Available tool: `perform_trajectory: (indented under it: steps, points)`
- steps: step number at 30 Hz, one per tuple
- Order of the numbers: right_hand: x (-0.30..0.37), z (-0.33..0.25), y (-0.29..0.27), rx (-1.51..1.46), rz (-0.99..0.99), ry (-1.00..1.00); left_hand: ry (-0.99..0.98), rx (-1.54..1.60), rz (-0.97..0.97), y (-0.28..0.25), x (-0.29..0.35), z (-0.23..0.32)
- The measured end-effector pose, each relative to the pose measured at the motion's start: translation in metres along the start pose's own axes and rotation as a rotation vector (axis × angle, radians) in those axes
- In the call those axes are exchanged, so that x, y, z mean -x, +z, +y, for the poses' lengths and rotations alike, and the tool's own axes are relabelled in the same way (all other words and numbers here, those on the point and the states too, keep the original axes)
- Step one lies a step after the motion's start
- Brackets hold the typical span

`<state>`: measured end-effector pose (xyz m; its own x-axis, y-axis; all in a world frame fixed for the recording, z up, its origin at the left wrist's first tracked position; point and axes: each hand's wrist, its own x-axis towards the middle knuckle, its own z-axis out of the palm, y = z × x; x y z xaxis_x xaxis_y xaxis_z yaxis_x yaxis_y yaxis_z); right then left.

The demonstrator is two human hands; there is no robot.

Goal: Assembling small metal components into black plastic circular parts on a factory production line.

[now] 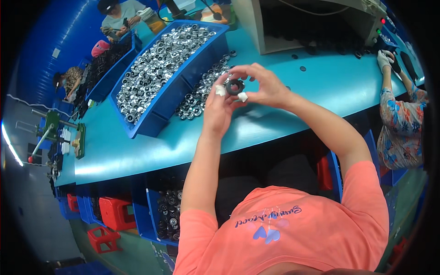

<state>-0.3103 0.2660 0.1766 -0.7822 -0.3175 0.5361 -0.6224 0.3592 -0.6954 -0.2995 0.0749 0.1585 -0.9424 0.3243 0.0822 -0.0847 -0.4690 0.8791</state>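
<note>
Both my hands are raised over the teal table, fingers curled around a small black ring (230, 88) with an open middle. My left hand (217, 110) grips it from the left and below. From the right, my right hand (270, 87) reaches over with its index finger and thumb around the ring. White wraps (220, 90) cover some fingertips. Just behind my left hand lies a loose pile of shiny metal rings with black parts (192, 103). A long blue bin (158, 107) beside the pile is heaped with the same pieces.
A grey machine housing (250, 23) stands at the back with black parts (339, 46) in its opening. Gloved co-worker hands (386, 59) are at the far right. Other people sit at the far left. A green hand press (80, 140) stands left; red stools (117, 213) are below.
</note>
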Motion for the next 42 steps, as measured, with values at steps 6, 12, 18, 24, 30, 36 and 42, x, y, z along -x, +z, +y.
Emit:
perform_trajectory:
  steps: [6,12,18,24,30,36,42]
  points:
    - [-0.033,0.043,0.017,-0.201,-0.057,0.212,0.002,0.303,-0.032,-0.042,-0.017,-0.023]
    - [-0.075,0.147,0.030,0.486,0.020,0.219,-0.052,0.306,-0.019,-0.042,-0.020,-0.023]
    - [-0.087,0.145,0.048,0.528,-0.035,0.270,-0.045,0.302,-0.009,-0.049,-0.020,-0.025]
    - [-0.072,0.150,0.031,0.441,0.018,0.272,-0.056,0.259,-0.014,-0.044,-0.019,-0.023]
    - [-0.052,0.090,0.005,0.013,-0.035,0.435,-0.032,0.271,-0.009,-0.044,-0.017,-0.026]
    - [-0.034,0.044,0.009,-0.645,-0.024,0.464,-0.042,0.313,-0.030,-0.038,-0.015,-0.022]
    - [-0.020,0.026,0.018,-0.656,-0.054,0.428,-0.037,0.310,-0.009,-0.041,-0.014,-0.023]
